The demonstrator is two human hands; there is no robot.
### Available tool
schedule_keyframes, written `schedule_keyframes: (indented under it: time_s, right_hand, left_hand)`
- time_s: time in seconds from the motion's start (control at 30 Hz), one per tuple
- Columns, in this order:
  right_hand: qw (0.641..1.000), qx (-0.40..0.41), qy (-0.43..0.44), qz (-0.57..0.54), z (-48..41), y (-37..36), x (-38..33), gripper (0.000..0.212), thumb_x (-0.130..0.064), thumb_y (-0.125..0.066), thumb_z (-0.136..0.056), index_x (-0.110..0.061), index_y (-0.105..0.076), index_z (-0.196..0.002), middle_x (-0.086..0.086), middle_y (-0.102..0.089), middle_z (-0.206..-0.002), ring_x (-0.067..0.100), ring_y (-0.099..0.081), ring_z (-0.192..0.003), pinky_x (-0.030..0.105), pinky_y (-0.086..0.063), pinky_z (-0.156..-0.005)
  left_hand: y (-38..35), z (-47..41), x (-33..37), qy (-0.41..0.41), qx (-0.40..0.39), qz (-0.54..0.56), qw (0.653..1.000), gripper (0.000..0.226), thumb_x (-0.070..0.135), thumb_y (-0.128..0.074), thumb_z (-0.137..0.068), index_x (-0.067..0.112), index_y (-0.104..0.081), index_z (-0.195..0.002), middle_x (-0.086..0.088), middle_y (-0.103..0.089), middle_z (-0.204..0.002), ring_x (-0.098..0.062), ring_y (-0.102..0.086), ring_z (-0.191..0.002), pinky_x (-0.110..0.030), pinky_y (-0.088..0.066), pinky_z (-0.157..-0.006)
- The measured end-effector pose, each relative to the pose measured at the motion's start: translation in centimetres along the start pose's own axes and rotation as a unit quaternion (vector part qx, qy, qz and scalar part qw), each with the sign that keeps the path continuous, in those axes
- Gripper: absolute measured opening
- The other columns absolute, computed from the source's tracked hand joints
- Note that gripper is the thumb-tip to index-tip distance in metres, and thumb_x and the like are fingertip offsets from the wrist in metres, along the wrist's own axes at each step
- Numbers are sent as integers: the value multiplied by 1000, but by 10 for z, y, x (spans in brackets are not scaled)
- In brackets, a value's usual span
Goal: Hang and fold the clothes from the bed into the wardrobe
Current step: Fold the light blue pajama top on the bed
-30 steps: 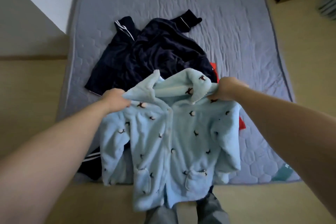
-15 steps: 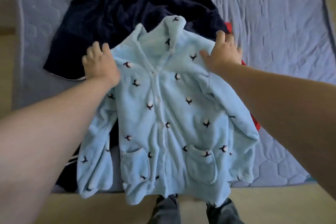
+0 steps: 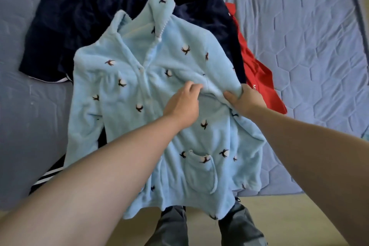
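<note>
On the bed, blue fleece jacket: right hand tight around a fold, left hand apparently in a pinch.

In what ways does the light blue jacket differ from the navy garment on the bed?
The blue jacket is pale with small dark motifs; the navy garment is plain dark with white stripes. The blue jacket lies spread out on top; the navy garment is crumpled beneath it. The left hand and right hand hold the blue jacket; nothing touches the navy garment. Both lie on the bed.
</note>
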State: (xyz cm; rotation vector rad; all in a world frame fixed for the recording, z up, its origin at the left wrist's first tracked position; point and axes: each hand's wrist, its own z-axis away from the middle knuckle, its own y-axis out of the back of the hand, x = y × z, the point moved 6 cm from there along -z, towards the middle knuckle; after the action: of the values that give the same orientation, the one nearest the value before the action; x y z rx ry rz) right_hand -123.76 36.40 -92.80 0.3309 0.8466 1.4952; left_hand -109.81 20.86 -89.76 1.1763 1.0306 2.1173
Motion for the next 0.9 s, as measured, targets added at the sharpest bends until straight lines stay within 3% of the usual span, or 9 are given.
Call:
schedule_keyframes:
  time_s: [0.07,0.13,0.23,0.4,0.5,0.63,0.73,0.8,0.9]
  right_hand:
    - [998,34,58,14,-3,10,3,41,-64,-46,-93,-24,-51,-90,4,-62,-93,29,-57,-87,45,-50,-80]
    - [994,51,97,-1,-6,21,5,44,-59,-43,-97,-20,-52,-79,4,-61,-80,29,-57,-80,41,-48,-70]
    - [988,61,130,-60,-19,45,9,41,-52,-46,-100,-17,-58,-82,-2,-60,-75,26,-58,-80,35,-40,-67]
    - [965,181,130,-137,-49,93,15,34,-49,-49,-97,-18,-63,-102,1,-61,-89,28,-58,-90,31,-34,-71]
    - [977,89,118,-156,-65,78,20,47,-59,-61,-86,-23,-56,-115,-7,-56,-95,19,-55,-90,30,-36,-74]
    - [988,-118,94,14,-62,46,54,104,-59,-86,-56,-22,-37,-139,-6,-52,-120,19,-52,-103,35,-44,-86]
    - [970,-172,59,160,-64,44,86,71,-37,-86,-66,-14,-56,-126,5,-63,-114,25,-61,-96,32,-49,-80]
    - [981,-103,15,164,-73,69,95,42,-28,-71,-79,-10,-64,-116,13,-66,-110,29,-60,-86,31,-47,-70]
    - [985,164,-27,55,-83,138,98,34,-19,-54,-84,-12,-57,-117,19,-58,-119,41,-59,-103,41,-44,-77]
  left_hand:
    - [1,-18,15,11,32,-4,999,43,10,-50,-95,21,-45,-136,-2,-39,-140,-30,-56,-111,-41,-48,-81]
    - [9,-41,28,14,67,-36,997,46,5,-52,-93,20,-44,-136,-2,-34,-145,-30,-58,-106,-38,-44,-71]
    - [28,-82,39,37,95,-76,992,53,-1,-54,-86,20,-42,-134,-2,-27,-153,-32,-62,-94,-37,-39,-66]
    - [54,-149,34,88,66,-152,982,69,0,-45,-94,26,-25,-155,4,-7,-167,-35,-54,-124,-37,-42,-84]
    - [55,-174,30,79,0,-179,981,54,7,-44,-98,21,-35,-149,-2,-23,-162,-34,-48,-132,-43,-44,-101]
    - [55,-189,31,73,2,-214,974,20,8,-45,-98,7,-50,-117,-19,-47,-126,-43,-54,-109,-52,-46,-93]
    - [64,-200,35,92,53,-201,974,25,1,-50,-93,6,-53,-117,-20,-52,-125,-41,-54,-113,-48,-46,-94]
    - [73,-208,38,119,95,-189,970,31,-3,-50,-91,7,-54,-121,-19,-52,-128,-39,-55,-117,-45,-45,-96]
    - [81,-211,39,181,155,-136,962,33,0,-53,-92,9,-51,-124,-15,-48,-133,-37,-57,-115,-44,-45,-95]
